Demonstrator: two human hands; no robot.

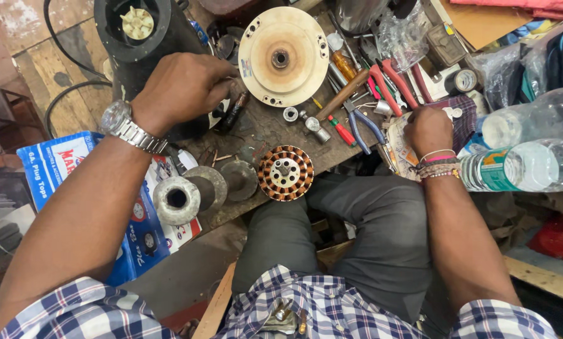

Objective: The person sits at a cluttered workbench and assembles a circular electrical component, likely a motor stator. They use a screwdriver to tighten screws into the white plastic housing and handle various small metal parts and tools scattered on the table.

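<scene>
1. Left hand [181, 88]: grip curled shut over a small dark part [236, 112] at the counter's [266, 129] back edge, just beside the black motor housing [137, 44]. Fingertips are hidden under the knuckles, so we can't tell exactly how the part is pinched.
2. Right hand [427, 129]: fingers pressed together into a loose fist, resting on papers and a checked cloth [460, 116] at the right of the counter. Whether it holds anything, we cannot tell.
3. Judgement: we'd hold the left wrist low and braced on the counter; the watch [119, 122] side is hanging free, which leaves room for slip.
4. The dark part is small and sits among loose screws and washers, so we'd lift it straight up rather than drag it.
5. Near the left grip: cream round cover plate [283, 55] face up, with a centre bearing hole. We'd keep knuckles off it.
6. Front edge: copper-wound stator [285, 172] flat, close to the edge, above the knees. It's a drop risk; we'd avoid bumping it with the forearm.
7. Beside it, a grey shaft assembly [187, 194] overhangs the edge.
8. Between the hands: wooden-handled hammer [344, 94], blue pliers [363, 122], red pliers [391, 81], screwdrivers. All within the right hand's reach.
9. Far right: two clear plastic bottles [526, 163] lying down, touching the right wrist's side. We'd mind the elbow there.
</scene>
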